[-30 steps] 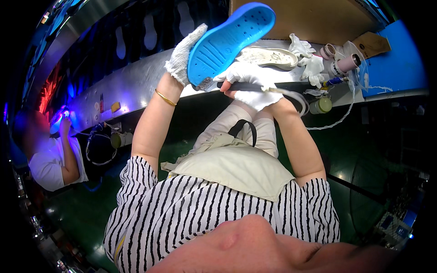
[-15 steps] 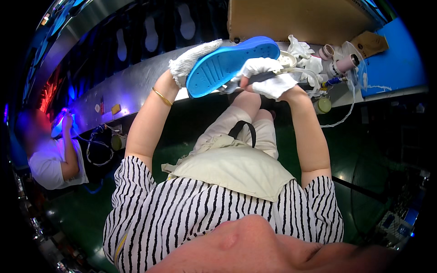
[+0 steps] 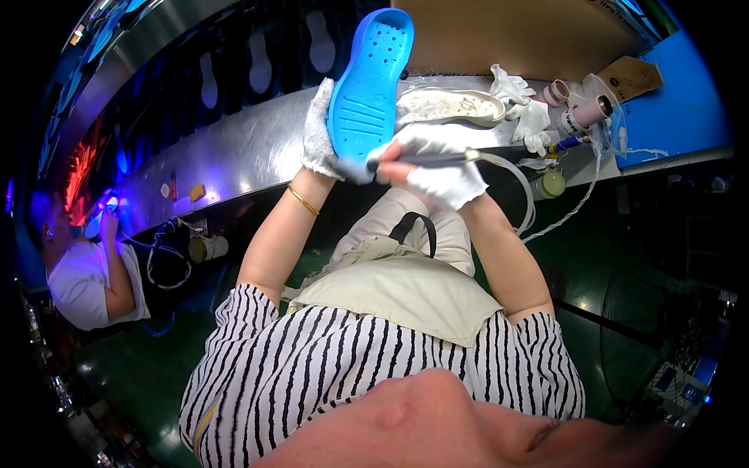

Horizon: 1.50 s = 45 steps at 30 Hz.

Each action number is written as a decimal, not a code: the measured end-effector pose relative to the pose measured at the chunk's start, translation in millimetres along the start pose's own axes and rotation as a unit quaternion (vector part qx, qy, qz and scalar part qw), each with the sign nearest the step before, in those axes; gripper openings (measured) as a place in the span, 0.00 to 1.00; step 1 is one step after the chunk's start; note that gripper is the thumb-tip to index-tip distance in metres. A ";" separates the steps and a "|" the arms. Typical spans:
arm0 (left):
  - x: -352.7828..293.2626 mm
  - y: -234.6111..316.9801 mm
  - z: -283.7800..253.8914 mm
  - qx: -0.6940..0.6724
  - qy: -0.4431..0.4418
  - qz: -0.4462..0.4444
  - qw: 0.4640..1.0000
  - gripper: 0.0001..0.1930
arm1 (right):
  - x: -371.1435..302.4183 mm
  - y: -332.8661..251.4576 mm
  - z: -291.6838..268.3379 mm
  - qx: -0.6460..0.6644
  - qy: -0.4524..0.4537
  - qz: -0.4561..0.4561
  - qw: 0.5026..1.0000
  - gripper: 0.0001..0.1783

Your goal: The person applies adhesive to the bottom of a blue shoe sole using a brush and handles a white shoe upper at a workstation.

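Observation:
My left hand [image 3: 318, 132], in a whitish knit glove, grips a bright blue shoe sole [image 3: 367, 93] by its left edge. The sole is tilted up, with its grooved and dimpled face toward me and one end pointing away. In my right hand [image 3: 441, 168], whose white glove leaves fingertips bare, is a black-handled brush [image 3: 445, 159] with a clear tube running from its rear. The brush's blurred tip lies at the near end of the sole; whether it touches is unclear. An off-white shoe sole [image 3: 452, 107] lies on the bench just beyond my right hand.
A metal bench [image 3: 257, 148] runs across, with a dark belt bearing pale sole shapes [image 3: 320, 43] behind it. Cardboard [image 3: 507, 47] stands at the back. White cloths [image 3: 530, 117], a pink cylinder [image 3: 591, 113] and a green-lidded jar [image 3: 552, 183] sit right. A co-worker [image 3: 97, 273] works far left.
The blue sole has turned from lying slantwise to nearly upright, its far end swinging up and left. My right hand with the brush has moved left and slightly down, uncovering the off-white sole.

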State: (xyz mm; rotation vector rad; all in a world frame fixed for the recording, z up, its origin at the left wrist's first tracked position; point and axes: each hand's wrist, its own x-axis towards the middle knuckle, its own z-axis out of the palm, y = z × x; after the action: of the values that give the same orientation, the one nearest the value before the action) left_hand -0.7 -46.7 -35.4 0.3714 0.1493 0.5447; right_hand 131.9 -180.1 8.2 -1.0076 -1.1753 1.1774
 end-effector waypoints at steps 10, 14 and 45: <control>1.0 -21.2 -16.8 0.013 0.012 0.087 0.996 0.28 | 9.7 0.0 19.6 -0.235 0.066 -0.266 0.933 0.09; -2.7 -23.5 -7.0 0.034 0.042 0.066 0.996 0.28 | 14.4 5.3 -1.2 -0.093 0.163 -0.171 0.967 0.08; -2.7 14.5 47.8 0.190 0.058 0.100 0.975 0.35 | 33.1 -26.7 -45.3 -0.384 -0.002 -0.353 0.853 0.10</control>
State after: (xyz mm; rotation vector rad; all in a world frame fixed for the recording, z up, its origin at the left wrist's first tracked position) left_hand 1.4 -51.3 14.4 0.7330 0.3328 0.7383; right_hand 180.5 -150.1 32.7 -0.9813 -1.8704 0.0909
